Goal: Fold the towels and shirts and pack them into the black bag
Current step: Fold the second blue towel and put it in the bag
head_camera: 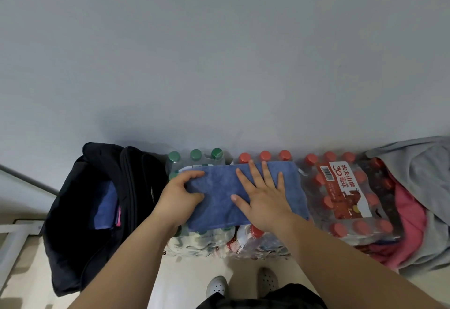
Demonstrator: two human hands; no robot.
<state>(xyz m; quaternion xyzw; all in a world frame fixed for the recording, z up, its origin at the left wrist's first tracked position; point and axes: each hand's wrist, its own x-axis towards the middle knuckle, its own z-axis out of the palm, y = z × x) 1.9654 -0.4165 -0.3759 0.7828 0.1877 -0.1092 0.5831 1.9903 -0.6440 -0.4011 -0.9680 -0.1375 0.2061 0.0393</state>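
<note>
1. The folded blue terry towel (216, 211) is laid on shrink-wrapped bottle packs (345, 201), right of the open black fabric bag (73, 223).
2. Its left end is held in the grip of the left hand (181, 194); the right hand (264, 198) is pressed flat on it.
3. If the towel is lifted by one end only, the fold could be undone.

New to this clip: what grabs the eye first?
A blue towel lies folded on shrink-wrapped bottle packs at centre; the left hand grips its left edge, the right hand presses flat on top. An open black bag stands at left, a grey and pink clothes pile at right.
</note>
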